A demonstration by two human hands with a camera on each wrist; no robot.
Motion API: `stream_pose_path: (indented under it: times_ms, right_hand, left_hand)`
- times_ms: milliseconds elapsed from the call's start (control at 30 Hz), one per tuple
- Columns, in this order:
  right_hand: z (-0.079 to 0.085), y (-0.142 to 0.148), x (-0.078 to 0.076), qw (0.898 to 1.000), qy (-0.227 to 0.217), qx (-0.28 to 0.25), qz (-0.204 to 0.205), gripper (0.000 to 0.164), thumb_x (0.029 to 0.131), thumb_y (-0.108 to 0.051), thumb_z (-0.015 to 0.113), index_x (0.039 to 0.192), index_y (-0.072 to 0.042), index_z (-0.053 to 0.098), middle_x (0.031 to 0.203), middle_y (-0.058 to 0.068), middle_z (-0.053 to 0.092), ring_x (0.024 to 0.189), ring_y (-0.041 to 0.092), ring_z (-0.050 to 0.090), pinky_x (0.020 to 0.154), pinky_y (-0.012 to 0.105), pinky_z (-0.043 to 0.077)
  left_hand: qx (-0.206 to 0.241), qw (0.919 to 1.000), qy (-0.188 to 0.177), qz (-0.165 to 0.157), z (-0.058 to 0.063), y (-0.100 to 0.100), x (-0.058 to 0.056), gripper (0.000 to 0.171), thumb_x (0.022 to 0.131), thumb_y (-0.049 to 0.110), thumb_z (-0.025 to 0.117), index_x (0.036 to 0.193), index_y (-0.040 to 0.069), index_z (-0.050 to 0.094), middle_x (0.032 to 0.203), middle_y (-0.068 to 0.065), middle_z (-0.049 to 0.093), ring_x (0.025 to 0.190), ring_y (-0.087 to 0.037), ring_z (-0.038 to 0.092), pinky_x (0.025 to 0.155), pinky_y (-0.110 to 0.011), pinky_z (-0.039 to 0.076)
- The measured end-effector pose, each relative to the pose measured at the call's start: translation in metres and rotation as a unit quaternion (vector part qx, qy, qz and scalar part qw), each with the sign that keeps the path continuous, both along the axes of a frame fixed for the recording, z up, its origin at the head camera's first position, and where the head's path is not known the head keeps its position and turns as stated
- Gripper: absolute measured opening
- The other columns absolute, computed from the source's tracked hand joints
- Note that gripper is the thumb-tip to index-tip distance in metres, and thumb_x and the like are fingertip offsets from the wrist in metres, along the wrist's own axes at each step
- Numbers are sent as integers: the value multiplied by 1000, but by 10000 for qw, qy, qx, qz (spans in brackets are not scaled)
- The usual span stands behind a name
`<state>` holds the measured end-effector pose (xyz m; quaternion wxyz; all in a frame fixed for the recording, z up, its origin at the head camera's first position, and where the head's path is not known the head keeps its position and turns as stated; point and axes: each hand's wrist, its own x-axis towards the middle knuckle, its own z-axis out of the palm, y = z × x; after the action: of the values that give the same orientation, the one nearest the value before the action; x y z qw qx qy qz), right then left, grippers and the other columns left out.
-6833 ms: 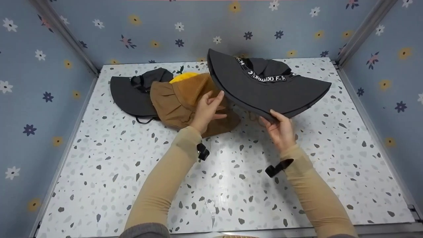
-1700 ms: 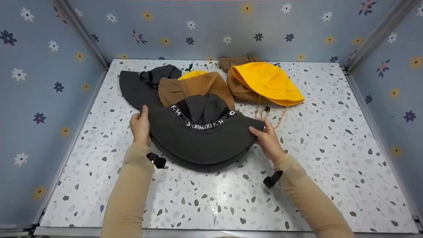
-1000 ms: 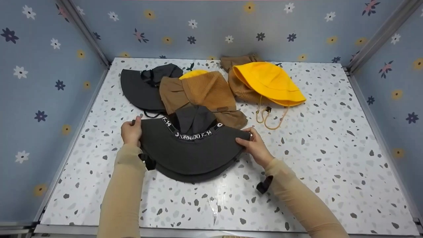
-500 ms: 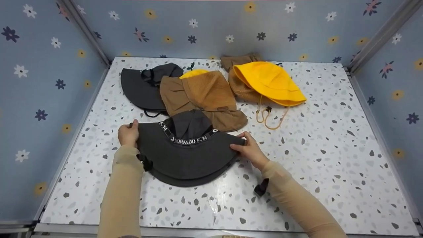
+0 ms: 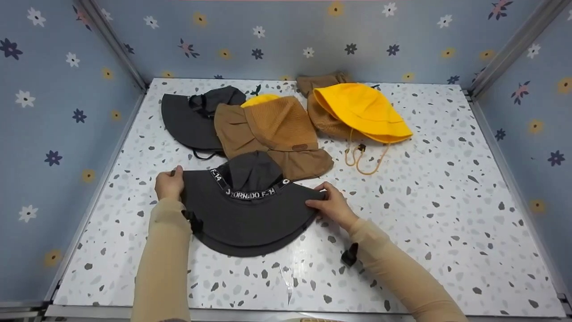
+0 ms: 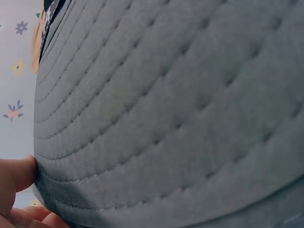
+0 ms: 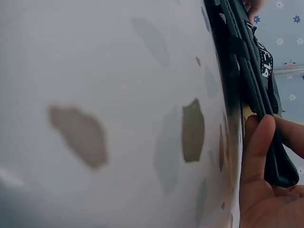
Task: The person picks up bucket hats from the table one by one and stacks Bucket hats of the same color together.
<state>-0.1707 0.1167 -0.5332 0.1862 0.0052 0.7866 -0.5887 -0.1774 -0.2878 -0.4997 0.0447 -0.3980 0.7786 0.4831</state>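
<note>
A dark grey sun hat (image 5: 250, 223) with a wide brim and a lettered band lies low over the near part of the table, its crown pointing away. My left hand (image 5: 170, 184) grips the brim's left end; in the left wrist view the thumb and fingers sit at the edge of the stitched brim (image 6: 142, 123). On the other side my right hand (image 5: 333, 205) pinches the right end of the brim, thumb on top. The right wrist view shows that brim (image 7: 259, 90) edge-on, close over the speckled table. The hat's crown overlaps a brown hat (image 5: 281, 125) behind it.
Behind at left lies another dark grey hat (image 5: 190, 123), beside the brown one. A bit of yellow (image 5: 260, 99) shows behind the brown hat. Further right, a yellow hat (image 5: 362, 112) with a cord rests on a second brown hat (image 5: 328, 120). Flowered walls enclose the speckled table (image 5: 424, 250).
The grey hat, held up at the right earlier with the right hand alone, has come left and down toward me. Both hands now hold its brim. Lately it has moved only slightly nearer.
</note>
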Motion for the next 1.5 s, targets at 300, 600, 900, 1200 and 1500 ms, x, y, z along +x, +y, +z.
stream_pose_path:
  times_ms: [300, 600, 900, 1200, 1500]
  right_hand:
    - [1, -3, 1, 9969, 338, 677, 202, 35, 82, -11, 79, 110, -6, 58, 76, 3, 59, 50, 11, 53, 50, 22, 45]
    - [1, -4, 0, 9948, 380, 890, 309, 35, 83, -15, 79, 110, -7, 58, 81, 6, 63, 48, 12, 52, 47, 24, 45]
    - [0, -7, -2, 9901, 673, 1210, 225, 33, 81, -18, 81, 106, -7, 62, 94, 8, 68, 67, 15, 58, 68, 27, 49]
    - [-1, -11, -6, 9885, 713, 1324, 186, 33, 82, -19, 81, 107, -8, 63, 98, 9, 68, 92, 23, 61, 85, 34, 49]
    - [0, -12, -7, 9860, 910, 1378, 217, 31, 82, -19, 81, 105, -6, 64, 100, 10, 69, 94, 25, 61, 88, 36, 49]
  left_hand:
    - [-400, 9990, -86, -178, -1, -4, 5, 54, 105, 35, 39, 144, -2, 44, 148, -22, 46, 136, -37, 44, 116, -46, 33]
    - [-811, 9961, -172, -299, -5, -5, 3, 48, 105, 29, 41, 143, 1, 46, 146, -23, 48, 134, -40, 44, 116, -50, 30]
    - [-770, 9967, 58, -262, -4, -3, 4, 45, 102, 22, 46, 142, 1, 46, 147, -24, 46, 135, -41, 43, 115, -49, 32]
    - [-631, 9977, 193, -126, -7, -3, 1, 43, 102, 17, 47, 142, 3, 47, 147, -22, 47, 136, -38, 44, 115, -47, 34]
    - [-741, 9968, 220, -177, -11, -4, -3, 43, 99, 16, 50, 140, 2, 52, 146, -22, 49, 136, -38, 45, 116, -46, 34]
